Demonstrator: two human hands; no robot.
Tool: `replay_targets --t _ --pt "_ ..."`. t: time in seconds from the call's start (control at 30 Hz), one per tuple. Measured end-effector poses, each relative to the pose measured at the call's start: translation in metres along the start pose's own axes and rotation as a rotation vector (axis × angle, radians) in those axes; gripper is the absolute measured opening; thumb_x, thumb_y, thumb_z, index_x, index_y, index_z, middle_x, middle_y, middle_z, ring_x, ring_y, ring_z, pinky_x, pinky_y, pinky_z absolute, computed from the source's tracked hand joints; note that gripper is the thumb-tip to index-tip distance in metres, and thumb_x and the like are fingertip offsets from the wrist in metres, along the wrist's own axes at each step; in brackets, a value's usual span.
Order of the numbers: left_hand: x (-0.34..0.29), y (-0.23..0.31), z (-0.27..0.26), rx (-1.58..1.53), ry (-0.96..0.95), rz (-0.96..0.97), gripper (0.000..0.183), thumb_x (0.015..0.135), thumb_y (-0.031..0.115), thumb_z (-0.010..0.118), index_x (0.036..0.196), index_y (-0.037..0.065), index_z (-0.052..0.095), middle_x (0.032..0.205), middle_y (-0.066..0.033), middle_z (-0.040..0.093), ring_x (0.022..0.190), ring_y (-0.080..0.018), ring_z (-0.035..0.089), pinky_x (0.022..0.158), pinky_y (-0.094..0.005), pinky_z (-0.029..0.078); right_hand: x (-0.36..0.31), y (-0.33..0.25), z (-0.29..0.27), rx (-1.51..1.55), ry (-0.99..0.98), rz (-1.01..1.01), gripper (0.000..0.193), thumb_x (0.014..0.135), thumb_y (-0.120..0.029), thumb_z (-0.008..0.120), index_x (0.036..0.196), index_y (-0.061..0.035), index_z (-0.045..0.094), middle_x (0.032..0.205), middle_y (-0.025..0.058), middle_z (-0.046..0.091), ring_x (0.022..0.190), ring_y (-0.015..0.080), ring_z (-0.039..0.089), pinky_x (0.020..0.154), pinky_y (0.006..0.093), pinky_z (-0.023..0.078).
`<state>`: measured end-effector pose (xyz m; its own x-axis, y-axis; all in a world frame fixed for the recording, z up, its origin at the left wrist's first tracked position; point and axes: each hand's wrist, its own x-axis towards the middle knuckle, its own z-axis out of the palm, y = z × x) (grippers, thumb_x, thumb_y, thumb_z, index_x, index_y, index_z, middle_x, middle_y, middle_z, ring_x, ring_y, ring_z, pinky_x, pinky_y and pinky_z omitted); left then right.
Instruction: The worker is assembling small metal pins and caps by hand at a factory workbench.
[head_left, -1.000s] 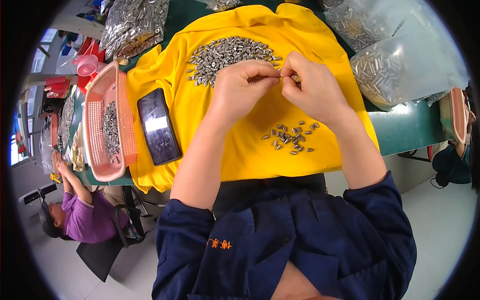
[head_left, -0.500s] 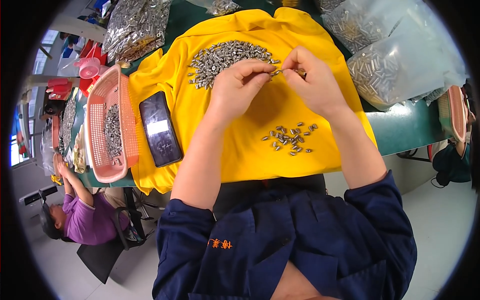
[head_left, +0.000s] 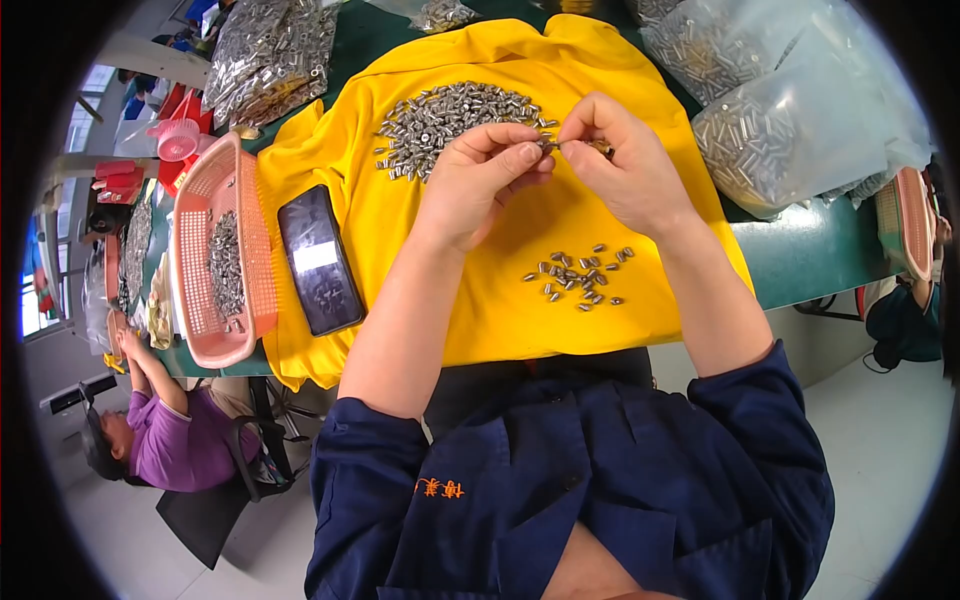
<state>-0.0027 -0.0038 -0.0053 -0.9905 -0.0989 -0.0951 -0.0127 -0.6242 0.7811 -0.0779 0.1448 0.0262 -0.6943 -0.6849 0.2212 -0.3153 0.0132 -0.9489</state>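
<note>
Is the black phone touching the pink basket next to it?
Apart. The head view shows a strip of yellow cloth between the black phone and the pink basket along their facing edges.

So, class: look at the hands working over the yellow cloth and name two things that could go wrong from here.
1. The tiny metal part pinched between left hand and right hand could slip and drop into the big pile, mixing with it.
2. The small pile lies below the right wrist; a sweep might scatter it.
</note>
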Motion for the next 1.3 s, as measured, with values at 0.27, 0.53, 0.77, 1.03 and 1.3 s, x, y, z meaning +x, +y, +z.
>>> replay_targets --t 0.27,0.53,0.77,1.03,1.3 --pt "0.0 -0.001 0.002 0.036 -0.017 0.026 0.012 0.077 0.0 0.055 0.089 0.0 0.057 0.083 -0.0081 0.059 0.075 -0.0156 0.058 0.069 -0.0254 0.049 -0.002 -0.002 0.0 -0.155 -0.015 -0.074 0.009 0.07 -0.007 0.05 0.078 -0.002 0.047 0.064 0.006 0.051 0.06 0.0135 0.051 0.055 0.0248 0.04" --pt "-0.001 -0.001 0.006 0.334 0.079 0.149 0.014 0.074 -0.004 0.057 0.088 -0.002 0.057 0.086 -0.0105 0.06 0.076 -0.0173 0.059 0.071 -0.0267 0.048 -0.001 0.007 0.006 -0.116 0.027 -0.035 0.008 0.073 -0.009 0.05 0.075 -0.0028 0.045 0.061 0.0041 0.049 0.054 0.0116 0.046 0.049 0.0243 0.037" --pt "0.002 0.002 0.0 0.439 0.159 0.154 0.011 0.074 -0.003 0.058 0.085 -0.001 0.058 0.08 -0.0061 0.06 0.072 -0.0121 0.058 0.068 -0.0209 0.047 0.005 0.011 -0.01 0.386 0.045 0.222 0.005 0.078 -0.009 0.048 0.078 -0.0047 0.047 0.062 -0.0055 0.041 0.055 0.0018 0.036 0.047 0.0175 0.03" --pt "-0.001 0.001 0.004 0.242 0.075 0.106 0.012 0.076 -0.002 0.056 0.088 -0.002 0.057 0.081 -0.0084 0.06 0.074 -0.0142 0.058 0.071 -0.0238 0.048 0.001 0.008 -0.006 0.077 -0.051 0.003 0.006 0.073 -0.007 0.049 0.076 -0.0029 0.047 0.066 -0.0008 0.048 0.06 0.0055 0.043 0.053 0.0194 0.036" --pt "-0.002 0.002 0.004 0.23 0.019 0.122 0.012 0.076 -0.002 0.056 0.088 -0.002 0.057 0.082 -0.0092 0.06 0.075 -0.015 0.059 0.071 -0.0248 0.048 0.0 0.001 -0.002 0.004 -0.055 -0.019 0.007 0.072 -0.007 0.048 0.077 -0.0023 0.047 0.064 0.0034 0.05 0.059 0.0097 0.047 0.054 0.0233 0.039"
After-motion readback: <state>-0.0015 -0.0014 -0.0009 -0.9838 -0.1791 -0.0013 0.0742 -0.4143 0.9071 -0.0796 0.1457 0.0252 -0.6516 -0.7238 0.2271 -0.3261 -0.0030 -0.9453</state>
